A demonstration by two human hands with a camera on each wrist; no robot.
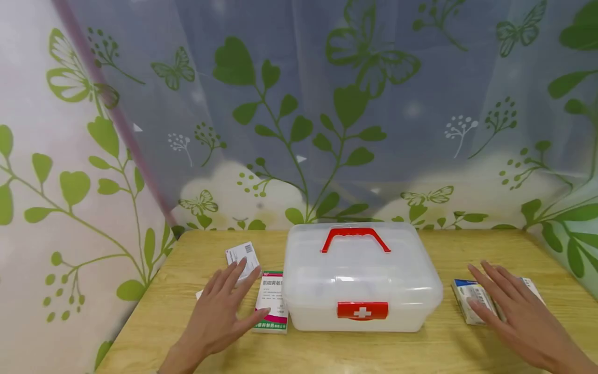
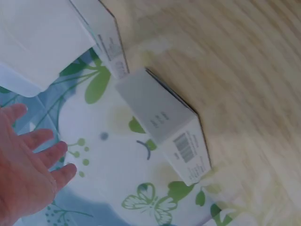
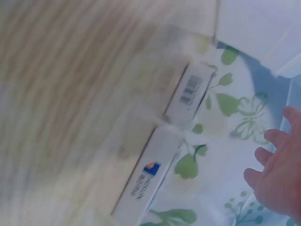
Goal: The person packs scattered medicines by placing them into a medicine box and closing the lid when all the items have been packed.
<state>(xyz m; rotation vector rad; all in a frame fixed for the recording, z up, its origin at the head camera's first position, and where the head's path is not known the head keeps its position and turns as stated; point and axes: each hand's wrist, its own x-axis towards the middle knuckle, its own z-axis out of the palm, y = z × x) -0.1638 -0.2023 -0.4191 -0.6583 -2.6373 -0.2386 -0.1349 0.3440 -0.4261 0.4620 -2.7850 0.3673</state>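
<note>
A translucent white first-aid box (image 1: 359, 280) with a red handle and a red latch bearing a white cross stands closed mid-table. My left hand (image 1: 219, 311), fingers spread, hovers to its left over medicine boxes. One is white, green and magenta (image 1: 273, 298), close beside the first-aid box; behind it lies a white carton (image 1: 243, 253), partly covered by my fingers. Over on the right, my right hand (image 1: 523, 317) hovers with fingers extended above a blue-and-white medicine box (image 1: 467, 304). Another white box (image 1: 532, 288) shows partly behind that hand. Neither hand holds anything.
All of this stands on a wooden table (image 1: 355, 353). Behind and to the sides hangs a curtain (image 1: 299, 130) printed with green leaves and butterflies, meeting the table's back edge. A white corner (image 1: 199, 294) peeks out left of my left hand.
</note>
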